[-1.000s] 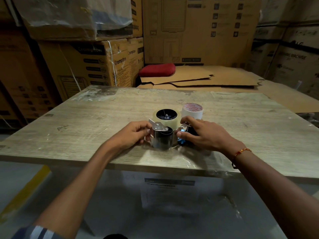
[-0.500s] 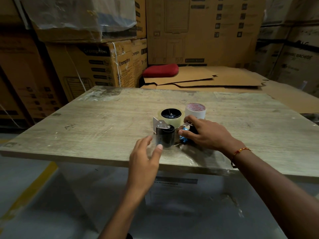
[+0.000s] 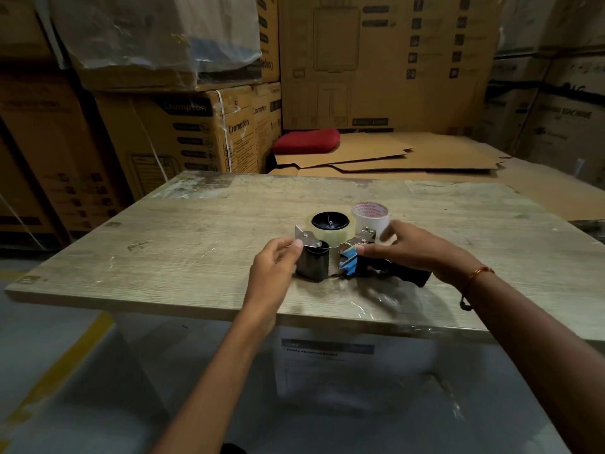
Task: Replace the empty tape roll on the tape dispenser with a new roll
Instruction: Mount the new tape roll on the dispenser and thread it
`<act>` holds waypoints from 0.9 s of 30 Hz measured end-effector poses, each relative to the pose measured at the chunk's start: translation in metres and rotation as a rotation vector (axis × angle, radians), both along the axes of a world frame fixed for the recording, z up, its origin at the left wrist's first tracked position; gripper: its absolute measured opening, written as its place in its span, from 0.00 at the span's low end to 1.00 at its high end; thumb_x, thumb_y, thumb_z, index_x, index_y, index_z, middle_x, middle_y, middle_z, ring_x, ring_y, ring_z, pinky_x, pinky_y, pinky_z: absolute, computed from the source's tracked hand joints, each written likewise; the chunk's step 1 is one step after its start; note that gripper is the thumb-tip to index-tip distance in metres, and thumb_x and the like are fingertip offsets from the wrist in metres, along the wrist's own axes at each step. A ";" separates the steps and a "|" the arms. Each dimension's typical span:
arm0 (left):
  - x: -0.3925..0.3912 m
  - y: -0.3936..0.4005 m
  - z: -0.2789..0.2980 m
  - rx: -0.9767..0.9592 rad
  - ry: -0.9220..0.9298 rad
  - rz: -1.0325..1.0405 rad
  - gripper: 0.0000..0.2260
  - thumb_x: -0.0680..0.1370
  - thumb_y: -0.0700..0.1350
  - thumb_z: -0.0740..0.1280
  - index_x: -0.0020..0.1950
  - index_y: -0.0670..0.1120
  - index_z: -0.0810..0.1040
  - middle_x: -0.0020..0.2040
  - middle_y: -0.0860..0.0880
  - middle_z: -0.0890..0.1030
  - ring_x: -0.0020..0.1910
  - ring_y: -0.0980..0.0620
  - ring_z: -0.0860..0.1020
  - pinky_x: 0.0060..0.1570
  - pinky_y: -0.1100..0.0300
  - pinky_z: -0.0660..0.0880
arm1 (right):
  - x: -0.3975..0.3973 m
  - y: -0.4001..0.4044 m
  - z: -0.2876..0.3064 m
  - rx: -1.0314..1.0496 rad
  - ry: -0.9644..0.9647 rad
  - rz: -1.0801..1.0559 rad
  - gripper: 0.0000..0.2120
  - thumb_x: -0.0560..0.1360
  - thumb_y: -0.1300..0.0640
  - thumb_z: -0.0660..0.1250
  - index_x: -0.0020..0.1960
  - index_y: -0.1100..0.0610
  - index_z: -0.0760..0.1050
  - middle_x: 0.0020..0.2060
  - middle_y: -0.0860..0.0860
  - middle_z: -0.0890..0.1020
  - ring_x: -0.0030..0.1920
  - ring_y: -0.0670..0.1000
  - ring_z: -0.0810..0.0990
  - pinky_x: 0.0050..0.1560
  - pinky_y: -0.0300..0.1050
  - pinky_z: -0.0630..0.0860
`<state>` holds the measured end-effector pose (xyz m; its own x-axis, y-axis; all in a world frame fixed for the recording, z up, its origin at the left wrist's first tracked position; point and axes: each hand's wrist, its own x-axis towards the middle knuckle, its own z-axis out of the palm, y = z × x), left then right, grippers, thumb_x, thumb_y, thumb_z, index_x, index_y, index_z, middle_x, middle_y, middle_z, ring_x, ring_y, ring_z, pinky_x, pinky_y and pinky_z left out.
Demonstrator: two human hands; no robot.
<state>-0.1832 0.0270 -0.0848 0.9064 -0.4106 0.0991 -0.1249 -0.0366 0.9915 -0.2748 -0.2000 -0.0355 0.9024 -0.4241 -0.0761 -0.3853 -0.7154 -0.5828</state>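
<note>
A hand-held tape dispenser [image 3: 316,262] lies on its side on the wooden table [image 3: 183,244], with a clear tape roll [image 3: 330,226] on its black hub. A white cardboard core [image 3: 371,215] with red print stands just behind it to the right. My left hand [image 3: 276,268] touches the dispenser's metal plate and black roller at the left, fingertips pinched there. Over the black handle [image 3: 404,273] rests my right hand [image 3: 414,247], thumb by the blue blade guard, fingers lifted and blurred.
Stacked cardboard boxes [image 3: 183,132] wall the back and left. Flat cardboard sheets [image 3: 393,155] and a red cushion [image 3: 306,140] lie behind the table. Clear film [image 3: 376,301] clings to the table's front edge. The floor below has a yellow line [image 3: 65,365].
My left hand pulled back off the dispenser toward me, then returned to its left plate. My right hand's fingers lifted from the front of the dispenser, baring more of the handle.
</note>
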 end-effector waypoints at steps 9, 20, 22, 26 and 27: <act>0.035 -0.025 0.018 0.060 0.024 -0.032 0.15 0.80 0.55 0.66 0.49 0.44 0.84 0.45 0.51 0.86 0.45 0.53 0.81 0.43 0.57 0.71 | -0.011 -0.005 0.001 0.519 0.031 -0.021 0.24 0.72 0.39 0.71 0.49 0.62 0.82 0.34 0.52 0.85 0.32 0.48 0.84 0.31 0.39 0.79; 0.115 -0.066 0.016 0.203 -0.082 -0.116 0.12 0.82 0.49 0.65 0.44 0.42 0.78 0.45 0.43 0.81 0.44 0.50 0.76 0.48 0.54 0.72 | 0.020 -0.006 -0.033 1.123 -0.125 -0.051 0.16 0.76 0.60 0.70 0.59 0.69 0.76 0.44 0.61 0.84 0.34 0.53 0.82 0.29 0.43 0.80; 0.130 -0.068 0.018 0.201 -0.100 -0.085 0.12 0.81 0.48 0.66 0.39 0.44 0.77 0.45 0.42 0.83 0.46 0.47 0.80 0.50 0.52 0.74 | 0.037 -0.011 -0.033 1.117 -0.131 -0.041 0.13 0.76 0.60 0.70 0.55 0.69 0.75 0.39 0.58 0.83 0.32 0.52 0.81 0.27 0.41 0.78; 0.147 -0.068 0.035 0.251 -0.085 -0.046 0.11 0.80 0.45 0.67 0.38 0.44 0.78 0.48 0.39 0.85 0.48 0.49 0.83 0.50 0.54 0.78 | 0.061 -0.016 -0.024 1.180 -0.137 -0.049 0.17 0.77 0.61 0.69 0.61 0.71 0.73 0.33 0.56 0.83 0.29 0.51 0.80 0.24 0.40 0.77; 0.150 -0.068 0.043 0.253 -0.063 -0.063 0.11 0.80 0.44 0.68 0.39 0.43 0.78 0.47 0.41 0.85 0.46 0.53 0.83 0.47 0.59 0.79 | 0.064 -0.017 -0.018 1.182 -0.121 -0.045 0.17 0.77 0.60 0.70 0.60 0.71 0.73 0.33 0.56 0.83 0.29 0.51 0.80 0.25 0.40 0.76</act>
<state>-0.0336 -0.0411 -0.0416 0.8734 -0.4852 0.0419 -0.1963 -0.2721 0.9420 -0.2111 -0.2170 -0.0538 0.9168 -0.1800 -0.3566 -0.2931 0.3035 -0.9066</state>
